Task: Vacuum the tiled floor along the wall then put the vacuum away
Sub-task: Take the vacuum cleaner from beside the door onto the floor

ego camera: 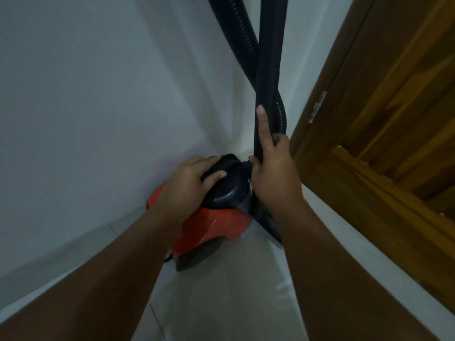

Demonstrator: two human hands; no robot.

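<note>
Standing in the corner by the wooden door point(381, 99), the red canister vacuum point(209, 225) sits under the left hand point(187, 183) curled round its top handle point(229, 159) — the right hand point(273, 173) grips the upright wand point(268, 70) just beside.

red vacuum point(209, 227) with black top, black ribbed hose point(242, 33), brown wood-grain door point(394, 94)
</note>
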